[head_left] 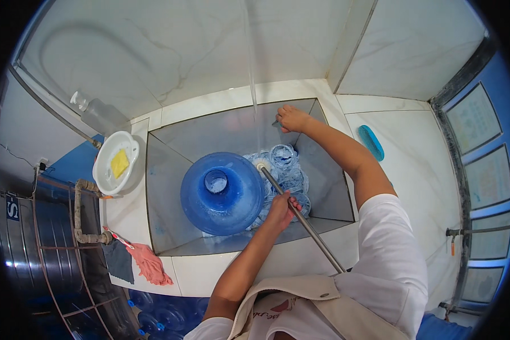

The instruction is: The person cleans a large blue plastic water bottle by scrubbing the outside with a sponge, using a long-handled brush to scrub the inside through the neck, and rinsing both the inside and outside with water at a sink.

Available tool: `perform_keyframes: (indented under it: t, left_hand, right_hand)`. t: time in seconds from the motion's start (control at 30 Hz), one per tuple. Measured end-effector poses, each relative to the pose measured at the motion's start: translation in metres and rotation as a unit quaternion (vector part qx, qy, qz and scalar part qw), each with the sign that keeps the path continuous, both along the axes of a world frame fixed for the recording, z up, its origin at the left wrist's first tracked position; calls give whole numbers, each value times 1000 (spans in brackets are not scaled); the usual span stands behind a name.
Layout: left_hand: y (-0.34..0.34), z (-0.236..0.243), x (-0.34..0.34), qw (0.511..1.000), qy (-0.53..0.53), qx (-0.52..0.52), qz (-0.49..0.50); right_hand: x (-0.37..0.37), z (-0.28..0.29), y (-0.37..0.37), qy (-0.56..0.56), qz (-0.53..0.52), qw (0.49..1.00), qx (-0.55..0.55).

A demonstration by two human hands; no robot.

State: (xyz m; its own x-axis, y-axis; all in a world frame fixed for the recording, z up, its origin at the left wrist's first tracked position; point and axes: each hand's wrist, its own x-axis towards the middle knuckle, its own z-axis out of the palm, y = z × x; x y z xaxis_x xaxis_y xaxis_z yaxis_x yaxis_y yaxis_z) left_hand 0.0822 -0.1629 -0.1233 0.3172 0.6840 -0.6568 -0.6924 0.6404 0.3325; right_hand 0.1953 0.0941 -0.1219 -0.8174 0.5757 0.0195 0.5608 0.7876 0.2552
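Observation:
A large blue water-cooler bottle stands in the grey sink with its neck facing up. Right beside it is a bluish-white heap of rounded, ringed shapes, whose kind I cannot make out. My left hand grips a metal pole slanting over the sink. The pole's white end rests by the heap, close to the bottle. At the sink's far wall, the fingers of my right hand are closed, with a small dark bit showing at their tips. A thin stream of water falls into the sink.
On the left ledge sits a white basin holding a yellow sponge, with a pump bottle behind. A pink cloth hangs over the near-left edge. A turquoise brush lies right of the sink. Blue bottles stand below.

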Motion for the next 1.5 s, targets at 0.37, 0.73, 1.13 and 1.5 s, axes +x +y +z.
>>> perform_keyframes:
  t: [0.37,0.73,1.13,1.5]
  left_hand:
    - [-1,1,-1,1000,3,3,9]
    - [1,3,-2,1000,-7,-16,13]
    - [0,2,1,1000,-4,6,-4]
    - [1,1,0,1000,3,-13,7]
  right_hand:
    - [0,6,3,-27,5,999,25]
    - [-7,-3,4,-2,-3,1000,15]
    - [2,-3,-1,-9,7,1000,-4]
    - [10,-7,-3,30,-56,998,-7]
